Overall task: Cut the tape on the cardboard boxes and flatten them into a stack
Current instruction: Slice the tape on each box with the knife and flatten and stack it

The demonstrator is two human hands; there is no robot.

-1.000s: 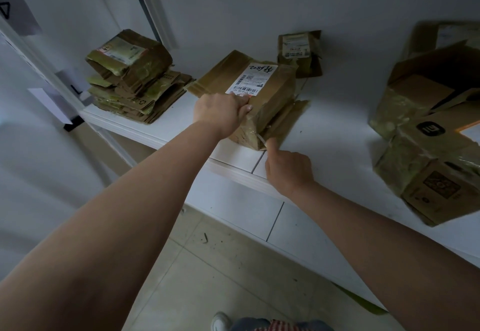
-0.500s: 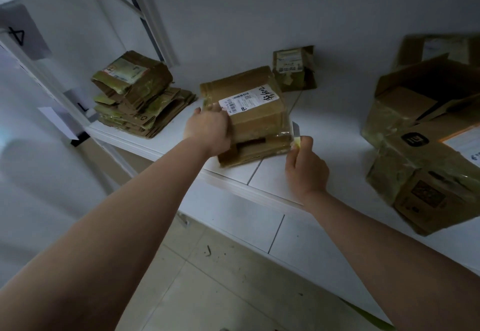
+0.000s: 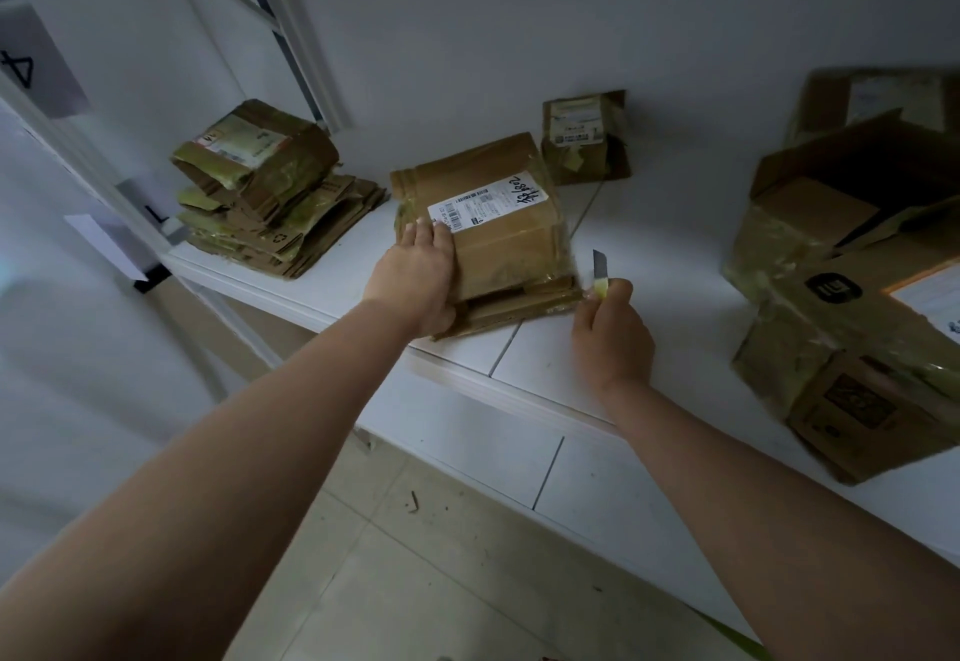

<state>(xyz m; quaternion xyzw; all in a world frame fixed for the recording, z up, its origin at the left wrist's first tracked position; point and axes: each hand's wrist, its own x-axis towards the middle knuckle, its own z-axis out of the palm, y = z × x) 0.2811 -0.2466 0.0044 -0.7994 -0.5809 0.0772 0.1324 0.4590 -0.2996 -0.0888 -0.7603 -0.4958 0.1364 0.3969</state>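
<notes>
The left hand (image 3: 415, 276) lies flat on the near left side of the box (image 3: 493, 229), fingers straight and pressing down just below its white label (image 3: 485, 203); nothing is curled round the cardboard. The box sits on the white shelf (image 3: 649, 224), near the front edge, and looks partly squashed, with flaps or a flattened layer showing under its near side. The right hand (image 3: 613, 333) hangs just beside the box's near right corner, fingers curled round a small knife (image 3: 600, 273) with a yellow handle, the blade pointing up and clear of the cardboard. Glossy tape seems to wrap the box's right side, though whether that seam is already cut I cannot tell. To the left on the same shelf stands the stack (image 3: 270, 193) of flattened boxes, several deep, so a fair share of the work appears done. Against the wall behind lies a small box (image 3: 582, 135), seemingly flattened or crushed and apart from the stack. On the right wait at least three larger boxes: an open box (image 3: 831, 208) with its flaps up, a taped box (image 3: 841, 364) nearest the front, and another at the back. My judgement is that the task is somewhere around the middle: this box needs pressing flat and adding to the stack, and the bigger ones at the right are untouched.
</notes>
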